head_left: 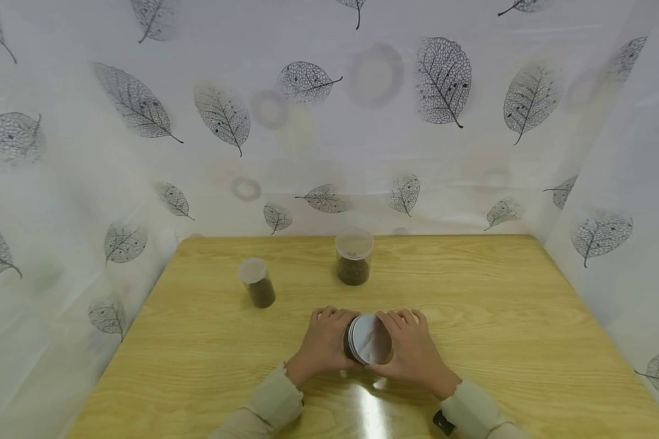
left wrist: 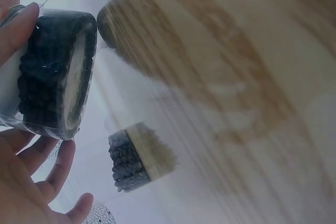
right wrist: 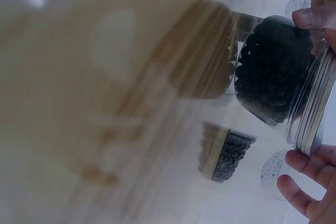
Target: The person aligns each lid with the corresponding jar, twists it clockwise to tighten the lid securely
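A clear jar point(right wrist: 273, 69) of dark beans, with a silver screw lid point(head_left: 372, 340), is between both hands near the front of the table. My left hand point(head_left: 325, 340) grips the jar's body from the left, its thumb and fingers around the side. From the right, my right hand point(head_left: 410, 347) holds the lid, thumb at the near edge and fingers at the far edge. The left wrist view shows the jar's base and the beans point(left wrist: 44, 72) through its wall.
Farther back on the wooden table point(head_left: 500, 305) stand two more clear containers with dark contents and pale lids: a slim one point(head_left: 261, 291) to the left and a wider one point(head_left: 354, 268) at the middle. A white leaf-printed curtain point(head_left: 329, 146) encloses the table's back and sides.
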Demonstrator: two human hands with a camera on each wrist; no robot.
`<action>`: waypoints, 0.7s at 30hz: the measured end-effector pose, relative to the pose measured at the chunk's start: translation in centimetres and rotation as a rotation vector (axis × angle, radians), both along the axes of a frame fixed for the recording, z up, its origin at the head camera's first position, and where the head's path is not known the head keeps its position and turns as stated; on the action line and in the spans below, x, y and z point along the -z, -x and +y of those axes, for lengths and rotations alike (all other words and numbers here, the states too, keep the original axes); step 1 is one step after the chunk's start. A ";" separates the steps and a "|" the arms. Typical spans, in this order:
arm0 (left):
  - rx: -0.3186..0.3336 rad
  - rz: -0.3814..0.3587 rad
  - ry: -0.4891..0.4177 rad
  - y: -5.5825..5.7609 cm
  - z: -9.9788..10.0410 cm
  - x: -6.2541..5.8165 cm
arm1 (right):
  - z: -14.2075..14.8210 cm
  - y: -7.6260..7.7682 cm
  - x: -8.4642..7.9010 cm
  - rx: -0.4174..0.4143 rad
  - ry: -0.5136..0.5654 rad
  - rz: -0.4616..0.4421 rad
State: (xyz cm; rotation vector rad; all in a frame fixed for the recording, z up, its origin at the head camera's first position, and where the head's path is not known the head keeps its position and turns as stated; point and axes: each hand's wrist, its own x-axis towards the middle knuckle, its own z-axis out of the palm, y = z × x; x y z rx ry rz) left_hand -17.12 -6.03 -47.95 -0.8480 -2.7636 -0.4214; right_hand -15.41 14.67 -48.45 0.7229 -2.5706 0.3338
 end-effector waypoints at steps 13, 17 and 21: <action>-0.033 0.020 0.029 -0.2 0.2 -0.1 | -1.0 -1.3 -0.1 0.131 0.072 -0.137; -0.038 0.019 0.033 -0.3 0.2 -0.3 | -1.3 -1.5 0.0 0.159 0.090 -0.158; -0.042 0.021 0.032 -0.3 0.3 -0.4 | -1.5 -1.7 0.1 0.187 0.111 -0.164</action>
